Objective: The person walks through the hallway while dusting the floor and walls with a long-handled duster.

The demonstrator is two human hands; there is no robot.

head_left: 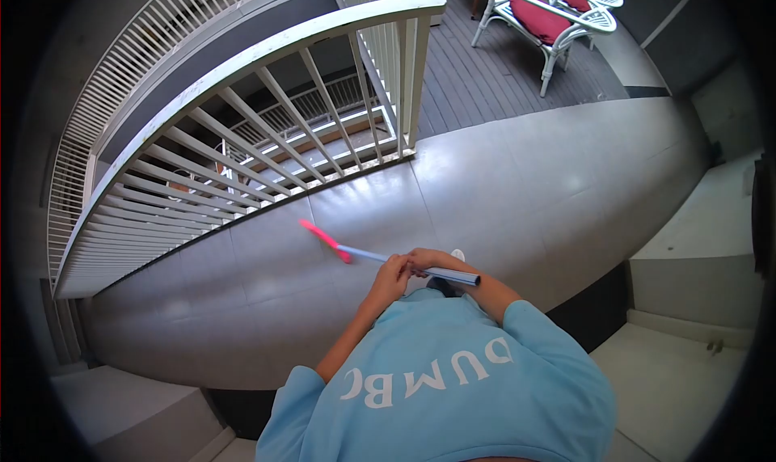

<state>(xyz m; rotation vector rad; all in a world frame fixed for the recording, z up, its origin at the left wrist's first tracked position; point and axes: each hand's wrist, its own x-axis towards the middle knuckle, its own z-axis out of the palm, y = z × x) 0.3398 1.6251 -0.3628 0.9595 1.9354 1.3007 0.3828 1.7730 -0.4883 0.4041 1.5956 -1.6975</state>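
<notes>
In front of my light blue shirt, a long pole [364, 253] slants across the view, with a pink head [326, 240] at its far left end, over the tiled floor. Its thicker grey-blue end [457, 276] points right, toward my right forearm. My left hand [393, 273] is closed round the pole near its middle. Just beside it, my right hand [419, 261] is also closed on the pole, its fingers partly hidden. The two hands are close together, and I cannot tell whether they touch.
A white railing [234, 106] curves along the left and ends at a corner post. White chairs [541, 17] with red cushions stand on grey decking [461, 82] at the upper right. Pale walls and dark doorway-like strips lie along the near side.
</notes>
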